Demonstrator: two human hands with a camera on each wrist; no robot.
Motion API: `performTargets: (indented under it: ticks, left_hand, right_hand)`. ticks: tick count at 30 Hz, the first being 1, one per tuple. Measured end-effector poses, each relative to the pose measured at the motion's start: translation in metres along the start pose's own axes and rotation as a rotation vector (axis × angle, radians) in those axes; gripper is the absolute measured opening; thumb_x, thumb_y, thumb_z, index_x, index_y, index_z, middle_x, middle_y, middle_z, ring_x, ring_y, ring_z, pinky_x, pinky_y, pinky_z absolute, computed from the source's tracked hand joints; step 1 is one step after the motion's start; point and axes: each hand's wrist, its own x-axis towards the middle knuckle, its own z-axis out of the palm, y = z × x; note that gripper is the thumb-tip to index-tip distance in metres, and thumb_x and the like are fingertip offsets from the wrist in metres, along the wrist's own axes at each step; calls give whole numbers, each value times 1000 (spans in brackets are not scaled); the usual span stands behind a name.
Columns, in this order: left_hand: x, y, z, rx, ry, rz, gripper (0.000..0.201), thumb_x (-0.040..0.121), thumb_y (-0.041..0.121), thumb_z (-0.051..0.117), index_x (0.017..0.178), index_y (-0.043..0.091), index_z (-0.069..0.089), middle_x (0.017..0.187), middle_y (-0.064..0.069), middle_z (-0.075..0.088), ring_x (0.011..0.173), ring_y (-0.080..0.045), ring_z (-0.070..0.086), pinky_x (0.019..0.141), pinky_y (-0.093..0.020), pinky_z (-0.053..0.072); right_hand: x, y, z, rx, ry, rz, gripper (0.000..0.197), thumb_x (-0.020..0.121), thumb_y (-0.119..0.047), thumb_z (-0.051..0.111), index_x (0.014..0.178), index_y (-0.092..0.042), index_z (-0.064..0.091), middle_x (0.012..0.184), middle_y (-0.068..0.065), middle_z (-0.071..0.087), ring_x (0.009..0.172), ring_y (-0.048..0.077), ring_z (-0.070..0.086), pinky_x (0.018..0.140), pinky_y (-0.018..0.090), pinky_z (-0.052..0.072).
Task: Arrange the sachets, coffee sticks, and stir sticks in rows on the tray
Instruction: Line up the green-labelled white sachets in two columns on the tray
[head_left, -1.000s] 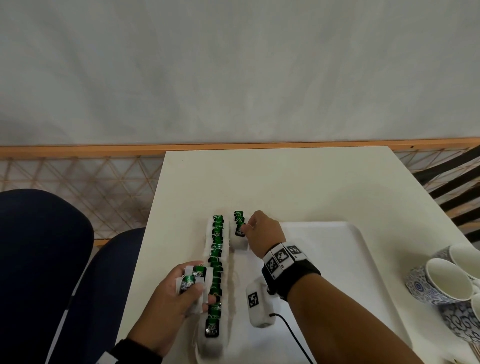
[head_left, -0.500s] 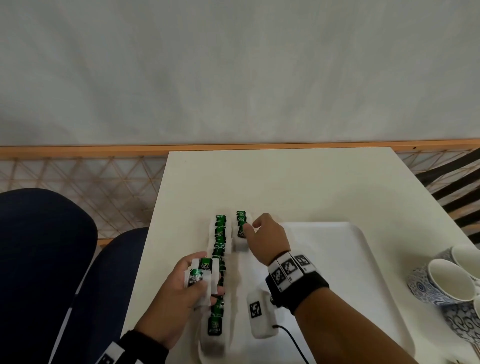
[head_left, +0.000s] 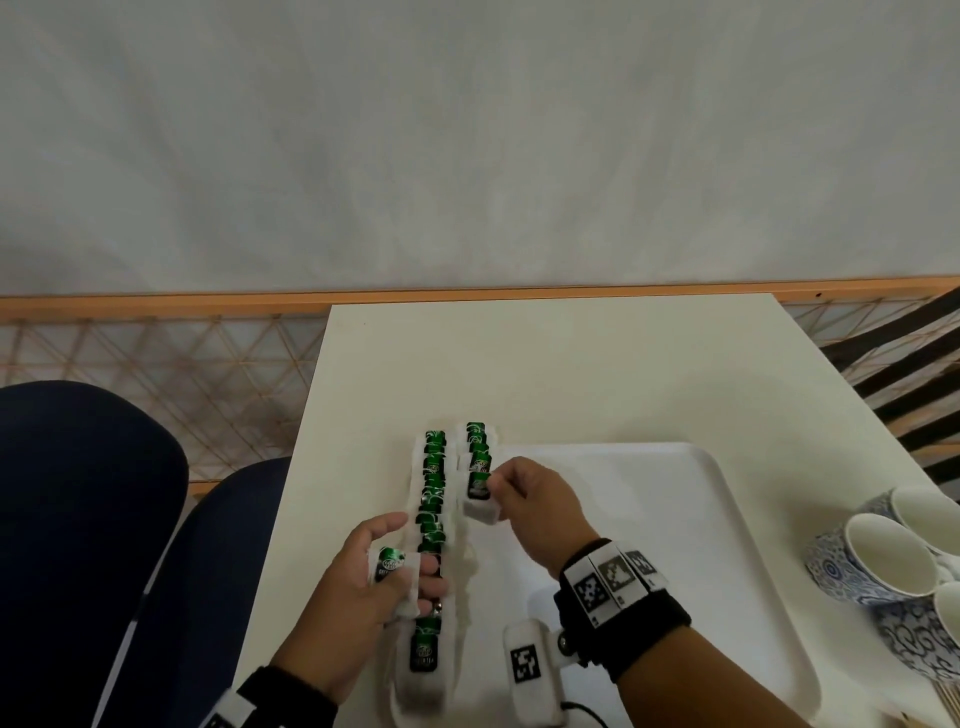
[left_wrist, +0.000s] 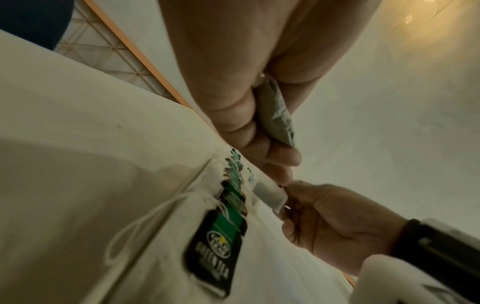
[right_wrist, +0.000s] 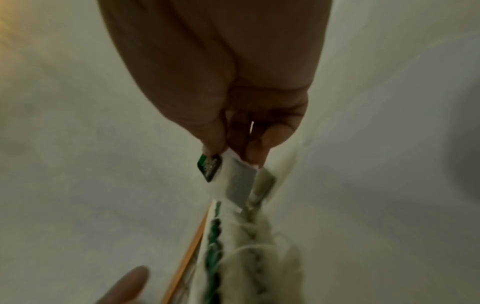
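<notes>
A long row of white tea sachets with green tags (head_left: 432, 525) runs along the left edge of the white tray (head_left: 675, 499). A short second row (head_left: 476, 439) starts beside it at the far end. My right hand (head_left: 524, 499) pinches a sachet (head_left: 479, 486) at the near end of that second row, its tag and pouch seen in the right wrist view (right_wrist: 233, 181). My left hand (head_left: 363, 582) grips a small stack of sachets (head_left: 396, 569) just left of the long row; the left wrist view shows one held pouch (left_wrist: 278, 115).
Blue-patterned white cups (head_left: 893, 561) stand bunched at the table's right edge. Dark blue chair cushions (head_left: 78, 519) sit left of the table (head_left: 545, 364). The tray's middle and right part is bare white surface.
My right hand drew back toward me along the second row and now pinches a sachet there. The left hand shifted slightly, with fewer sachets showing in it.
</notes>
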Motion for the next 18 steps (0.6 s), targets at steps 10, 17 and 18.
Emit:
performTargets:
  ticks: [10, 17, 18]
  left_hand:
    - [1, -3, -1, 12, 4, -4, 35, 97, -1, 48, 121, 24, 50, 94, -16, 73, 87, -34, 72, 69, -37, 55]
    - [2, -6, -4, -9, 12, -2, 35, 97, -1, 48, 120, 25, 51, 91, -16, 73, 86, -35, 71, 74, -42, 53]
    - [1, -6, -5, -21, 12, -2, 35, 96, -2, 48, 119, 24, 51, 91, -17, 73, 86, -36, 71, 75, -43, 53]
  right_hand:
    - [28, 7, 17, -154, 72, 154, 18, 97, -31, 48, 89, -18, 58, 88, -1, 66, 82, 16, 57, 66, 25, 38]
    - [24, 0, 20, -108, 142, 261, 17, 96, -35, 49, 98, -18, 44, 88, -3, 55, 78, 15, 51, 64, 28, 39]
    - [24, 0, 20, -118, 143, 271, 19, 97, -36, 48, 100, -18, 41, 89, -3, 54, 81, 16, 51, 67, 28, 40]
